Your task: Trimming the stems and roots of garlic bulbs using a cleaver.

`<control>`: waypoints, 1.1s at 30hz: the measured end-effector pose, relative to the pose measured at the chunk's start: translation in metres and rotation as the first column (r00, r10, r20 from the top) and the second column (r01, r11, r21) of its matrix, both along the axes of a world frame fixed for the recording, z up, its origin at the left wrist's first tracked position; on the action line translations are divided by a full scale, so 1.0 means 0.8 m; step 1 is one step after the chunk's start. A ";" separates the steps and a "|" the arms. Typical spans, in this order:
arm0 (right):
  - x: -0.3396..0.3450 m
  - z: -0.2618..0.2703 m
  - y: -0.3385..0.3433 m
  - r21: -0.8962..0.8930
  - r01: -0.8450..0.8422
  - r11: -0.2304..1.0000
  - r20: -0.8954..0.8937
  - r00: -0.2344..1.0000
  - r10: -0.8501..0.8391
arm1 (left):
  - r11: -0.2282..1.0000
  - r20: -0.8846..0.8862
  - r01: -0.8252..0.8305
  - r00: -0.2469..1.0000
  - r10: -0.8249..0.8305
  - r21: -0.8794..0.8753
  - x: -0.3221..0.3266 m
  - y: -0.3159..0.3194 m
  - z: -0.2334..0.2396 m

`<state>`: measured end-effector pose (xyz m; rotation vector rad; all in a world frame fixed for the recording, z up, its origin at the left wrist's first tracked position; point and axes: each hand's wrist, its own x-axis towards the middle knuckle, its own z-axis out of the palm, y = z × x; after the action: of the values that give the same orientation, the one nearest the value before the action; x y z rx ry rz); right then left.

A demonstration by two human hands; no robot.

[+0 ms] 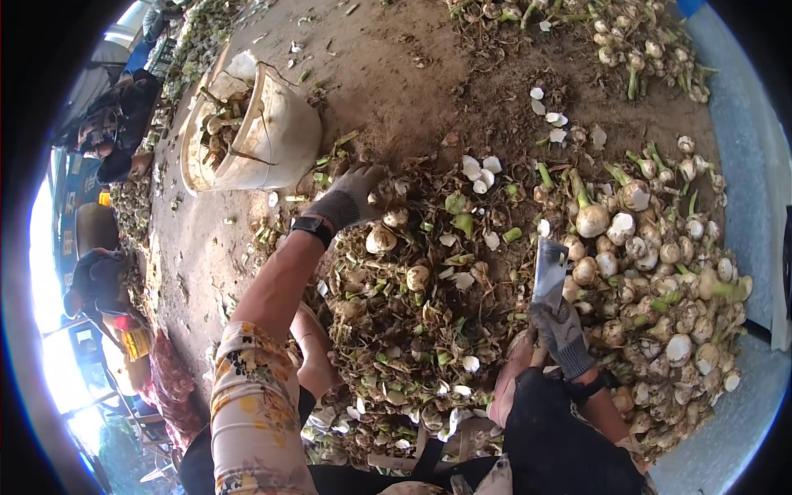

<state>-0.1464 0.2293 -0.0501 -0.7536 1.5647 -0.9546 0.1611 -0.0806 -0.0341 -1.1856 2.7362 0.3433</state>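
Observation:
My left hand (356,193), in a grey knit glove, reaches down to the littered ground beside the white bucket. Its fingertips are partly hidden, so whether they grasp anything is unclear. Close to it lie a soil-stained garlic bulb (380,239) and a smaller one (396,216), with another bulb (417,278) farther right on the scraps. My right hand (560,331), also gloved, grips a broad-bladed knife (549,269) by my right knee, blade pointing away from me. A heap of trimmed garlic bulbs (668,297) spreads just right of the knife.
A white plastic bucket (281,133) tilts at upper left, with cut stems (226,124) inside. Leaf and stem scraps (402,334) cover the ground between my feet. More stemmed garlic (625,49) lies at upper right, along a grey sheet (730,111). Other people (102,284) sit at far left.

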 end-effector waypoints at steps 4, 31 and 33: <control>0.025 0.047 -0.064 -0.252 -0.196 0.948 -0.273 0.954 0.125 | 0.569 -0.411 -0.128 0.567 0.714 0.812 -0.019 0.069 0.048; 0.036 0.024 -0.040 -0.178 0.169 0.969 0.167 0.976 -0.139 | 0.530 -0.561 0.290 0.030 0.827 0.797 -0.130 0.223 0.097; 0.033 0.015 -0.037 -0.392 -0.371 0.842 -0.238 0.925 0.297 | 0.428 -0.504 0.417 0.087 0.859 0.802 -0.204 0.240 0.142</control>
<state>-0.1202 0.1997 -0.0379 -1.4074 1.3074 -1.0012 -0.0022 0.1117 0.0794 -1.2296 1.7122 3.2965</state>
